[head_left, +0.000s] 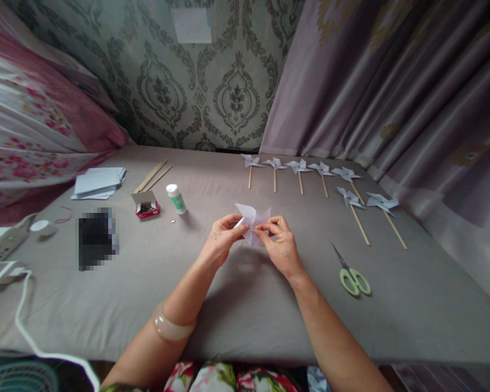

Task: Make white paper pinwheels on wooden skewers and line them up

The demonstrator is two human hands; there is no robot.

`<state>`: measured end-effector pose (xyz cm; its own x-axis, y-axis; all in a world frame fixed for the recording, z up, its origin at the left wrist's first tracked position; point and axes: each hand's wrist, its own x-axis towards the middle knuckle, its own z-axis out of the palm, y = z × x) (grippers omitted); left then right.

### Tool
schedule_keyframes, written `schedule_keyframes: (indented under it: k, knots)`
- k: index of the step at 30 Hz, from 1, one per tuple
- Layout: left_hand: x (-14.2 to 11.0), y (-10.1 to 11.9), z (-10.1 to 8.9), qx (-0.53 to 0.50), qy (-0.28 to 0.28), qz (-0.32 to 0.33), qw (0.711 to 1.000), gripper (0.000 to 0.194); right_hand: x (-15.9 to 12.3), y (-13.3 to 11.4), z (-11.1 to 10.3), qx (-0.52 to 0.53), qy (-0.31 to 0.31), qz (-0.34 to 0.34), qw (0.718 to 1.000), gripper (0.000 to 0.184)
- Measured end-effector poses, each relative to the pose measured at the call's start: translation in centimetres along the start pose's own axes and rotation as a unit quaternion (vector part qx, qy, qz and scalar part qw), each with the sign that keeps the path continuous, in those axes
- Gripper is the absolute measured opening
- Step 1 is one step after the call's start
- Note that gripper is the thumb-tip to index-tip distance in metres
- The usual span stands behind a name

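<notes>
Above the middle of the table, a white paper pinwheel (249, 214) without a visible stick is held between both hands. My left hand (225, 234) pinches its left side, thumb in front near the centre. My right hand (281, 242) has thumb and forefinger pressed together at the pinwheel's centre; a tiny pin-like bit seems to be there, too small to make out. Left of my hands stand a white and green glue stick (176, 199) and an open red box (147, 209) with small dark pieces inside. Green-handled scissors (350, 275) lie to the right.
Finished pinwheels on sticks (302, 166) lie at the back right. Loose wooden sticks (152, 175) and a stack of white paper (98, 182) lie at the back left. A dark blurred object (96, 239), a power strip (4, 242) and a white cable (28, 326) occupy the left side.
</notes>
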<state>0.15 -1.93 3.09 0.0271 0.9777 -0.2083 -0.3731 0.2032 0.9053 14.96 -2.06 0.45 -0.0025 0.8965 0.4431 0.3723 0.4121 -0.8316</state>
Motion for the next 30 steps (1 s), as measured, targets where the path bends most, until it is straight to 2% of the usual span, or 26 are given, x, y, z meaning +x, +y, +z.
schedule_keyframes:
  k: [21,30]
  knots:
    - [0.29,-0.47,-0.11,0.017,-0.016,-0.018,1.000,0.027,-0.01,0.10,0.04,-0.004,-0.001,0.019,1.000,0.009]
    - [0.17,-0.39,-0.06,0.040,-0.017,-0.006,0.999,0.029,0.00,0.19,-0.09,-0.006,-0.008,0.024,1.000,0.008]
